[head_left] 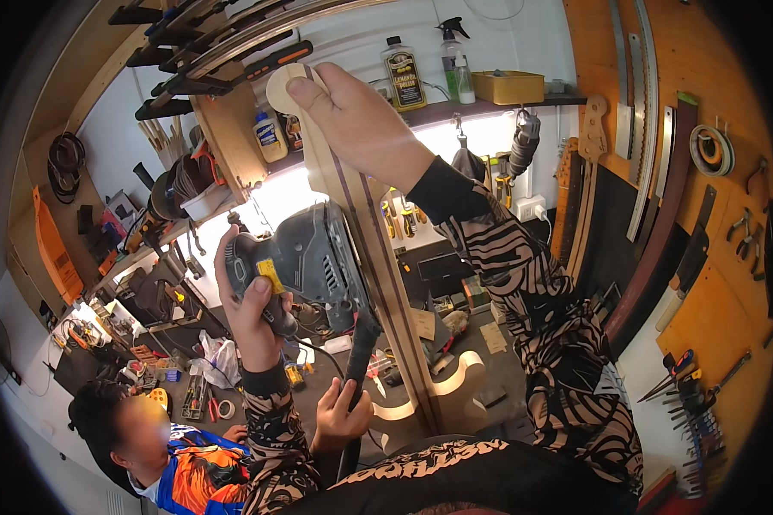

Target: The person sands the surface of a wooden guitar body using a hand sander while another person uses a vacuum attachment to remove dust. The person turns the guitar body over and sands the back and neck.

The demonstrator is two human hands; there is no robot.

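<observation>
My right hand (356, 116) is raised and wrapped round the headstock end of a pale wooden guitar neck (378, 292) with dark lengthwise stripes. The neck slants down toward me and runs into a curved pale body piece (455, 382). In my left hand (253, 313) is a dark grey and black orbital sander (309, 257), gripped by its rounded top. The sander's pad side faces the neck's left edge; whether it touches is hard to see. Below it, another hand (343, 416), apparently the co-worker's, holds the sander's black hose (362, 352).
A co-worker (202, 463) in a blue and orange shirt is at the lower left. The cluttered dark workbench (318, 403) holds tools and a plastic bag (217, 356). Bottles (404, 77) line a shelf above. Saws, rulers and pliers (739, 227) hang on the right wooden wall.
</observation>
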